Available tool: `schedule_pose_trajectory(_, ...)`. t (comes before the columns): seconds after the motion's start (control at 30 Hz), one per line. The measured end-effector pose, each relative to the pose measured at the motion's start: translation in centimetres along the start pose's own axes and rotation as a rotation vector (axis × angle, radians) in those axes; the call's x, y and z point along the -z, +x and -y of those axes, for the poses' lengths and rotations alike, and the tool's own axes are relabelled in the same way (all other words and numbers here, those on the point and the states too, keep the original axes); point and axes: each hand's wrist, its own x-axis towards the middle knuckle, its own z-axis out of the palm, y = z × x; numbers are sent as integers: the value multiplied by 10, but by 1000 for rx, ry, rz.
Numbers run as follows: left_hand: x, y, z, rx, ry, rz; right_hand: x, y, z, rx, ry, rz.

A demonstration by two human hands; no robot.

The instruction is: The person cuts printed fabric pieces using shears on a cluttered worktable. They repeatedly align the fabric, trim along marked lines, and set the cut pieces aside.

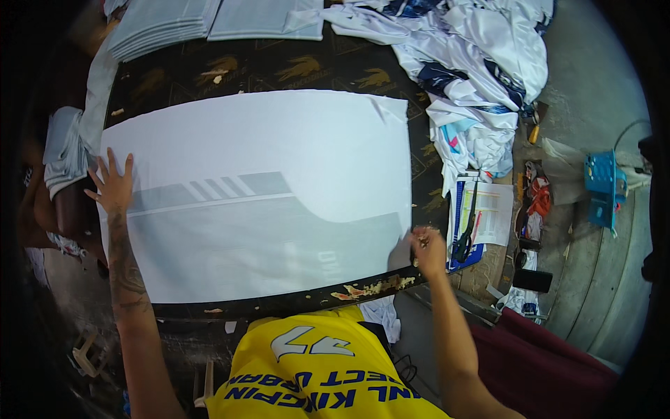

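A large white sheet (265, 140) with pale grey printed stripes and shapes lies spread on a dark, chipped board (373, 84). My left hand (112, 185) rests with fingers spread on and just over the sheet's left edge. My right hand (428, 244) is at the lower right edge of the sheet, fingers curled; what they hold, if anything, is hidden. Black-handled scissors (463, 244) lie on papers (492, 216) right of that hand.
Folded pale stacks (160, 24) sit at the back and left (66, 140). White and navy fabric (481, 49) is heaped at right. A blue plastic basket (600, 174), a phone (532, 279) and an orange-handled tool (534, 133) are farther right. A person's limb (66, 209) shows at left.
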Motion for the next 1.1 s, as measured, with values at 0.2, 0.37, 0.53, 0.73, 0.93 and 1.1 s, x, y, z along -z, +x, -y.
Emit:
schedule_pose_trajectory(0.2,105,-110,-183,-619,-766,83,-50,-92,-7,-135,-123,-206)
schedule_pose_trajectory(0.37,189,-305,-321,-1501,-713,431,-33,-81,-10,-332,208,-77)
schedule_pose_trajectory(0.53,208,-297,-352,-1189,-854,185,-13,-81,-20,-355,286,98)
schedule_pose_trajectory(0.73,194,-267,-387,-821,-572,180,-10,-80,-63,-160,177,-14)
schedule_pose_trajectory(0.93,179,-288,-276,-522,-739,139,31,-64,-105,-104,95,-112)
schedule_pose_trajectory(1.1,107,-275,-67,-131,-533,53,8,-29,-15,131,167,-200)
